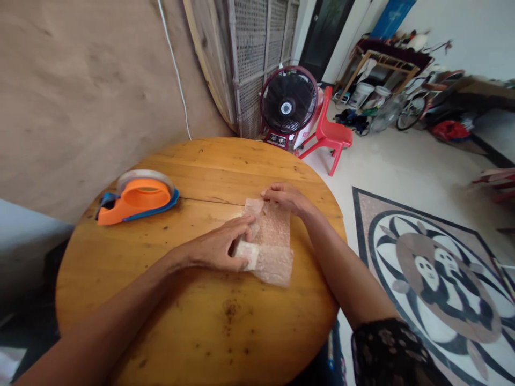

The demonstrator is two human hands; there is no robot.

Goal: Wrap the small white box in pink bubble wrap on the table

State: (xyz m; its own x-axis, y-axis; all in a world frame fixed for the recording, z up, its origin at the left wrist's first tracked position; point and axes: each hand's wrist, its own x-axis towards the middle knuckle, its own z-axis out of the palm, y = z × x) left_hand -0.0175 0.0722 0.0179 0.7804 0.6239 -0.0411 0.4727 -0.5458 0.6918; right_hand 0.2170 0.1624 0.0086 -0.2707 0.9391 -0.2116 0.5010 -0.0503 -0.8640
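A clear sheet of bubble wrap [273, 230] lies on the round wooden table, its near part [276, 262] folded or doubled. My left hand [221, 244] grips its left side, thumb toward me and fingers on the far side. Between them is a small whitish bundle [246, 254], apparently covered by the wrap; what is inside cannot be made out. At the sheet's far edge, my right hand [285, 197] has its fingers closed on the plastic, with the fingertips partly hidden.
An orange tape dispenser [139, 201] with a blue base and a roll of tape stands at the table's [193, 327] far left. Beyond the far edge are a dark red fan [287, 102] and a red plastic chair [332, 131]. A wall borders the left side.
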